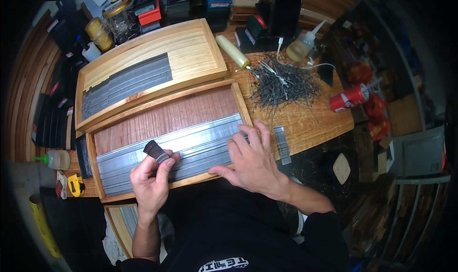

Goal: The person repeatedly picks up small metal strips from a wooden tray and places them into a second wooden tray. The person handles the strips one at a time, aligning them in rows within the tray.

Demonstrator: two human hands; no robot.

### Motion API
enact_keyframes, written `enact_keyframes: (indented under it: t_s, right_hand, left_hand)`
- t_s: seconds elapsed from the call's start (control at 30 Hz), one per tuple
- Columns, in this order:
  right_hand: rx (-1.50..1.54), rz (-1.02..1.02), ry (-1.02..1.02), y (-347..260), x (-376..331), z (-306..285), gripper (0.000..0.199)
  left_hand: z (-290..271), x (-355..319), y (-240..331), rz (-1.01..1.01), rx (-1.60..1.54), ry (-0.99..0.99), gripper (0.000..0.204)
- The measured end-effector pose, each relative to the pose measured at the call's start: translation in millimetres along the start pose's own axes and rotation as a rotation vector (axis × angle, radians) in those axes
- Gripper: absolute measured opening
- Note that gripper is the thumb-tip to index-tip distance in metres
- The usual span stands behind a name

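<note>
Wooden tabletop (317, 124); left hand (151, 182) pinches a dark brush-like piece (153, 150); right hand (257, 164), spread, touches a tray (241, 102).

Workshop, with grey strips (125, 166) and wooden planks (20, 112)

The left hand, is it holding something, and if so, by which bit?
Yes: the left hand holds a small dark, flared thing by its lower, banded end, between thumb and fingers.
</note>
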State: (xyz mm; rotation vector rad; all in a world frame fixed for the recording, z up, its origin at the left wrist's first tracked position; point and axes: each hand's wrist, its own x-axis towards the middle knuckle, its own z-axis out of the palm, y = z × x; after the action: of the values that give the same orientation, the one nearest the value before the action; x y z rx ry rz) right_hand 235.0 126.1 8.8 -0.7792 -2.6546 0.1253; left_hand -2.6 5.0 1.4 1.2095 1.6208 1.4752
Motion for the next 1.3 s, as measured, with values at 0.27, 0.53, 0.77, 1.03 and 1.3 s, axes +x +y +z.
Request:
enact_keyframes:
  t_s: [0.27, 0.53, 0.77, 1.03, 1.3]
  right_hand:
    - [0.106, -0.102, -0.063, -28.8, 12.4, 15.6, 0.078]
    - [-0.058, -0.022, -0.037, 10.0, -9.7, -2.7, 0.064]
    - [0.037, -0.021, -0.097, 10.9, 8.2, -17.8, 0.029]
    - [0.193, -0.112, -0.233, 19.7, 19.5, -10.0, 0.018]
    - [0.624, 0.131, -0.2, 16.4, 51.6, -38.6, 0.016]
  left_hand:
    - [-1.4, -0.3, -2.2, -0.029, 0.0, 0.012, 0.015]
    - [-5.4, -1.1, -4.4, -0.021, -0.045, 0.004, 0.015]
    - [-7.5, 4.0, -2.9, -0.076, -0.117, -0.059, 0.018]
    - [-16.3, 7.2, -6.4, -0.173, -0.246, -0.071, 0.019]
    - [-11.1, 22.0, 18.7, -0.428, -0.443, -0.338, 0.018]
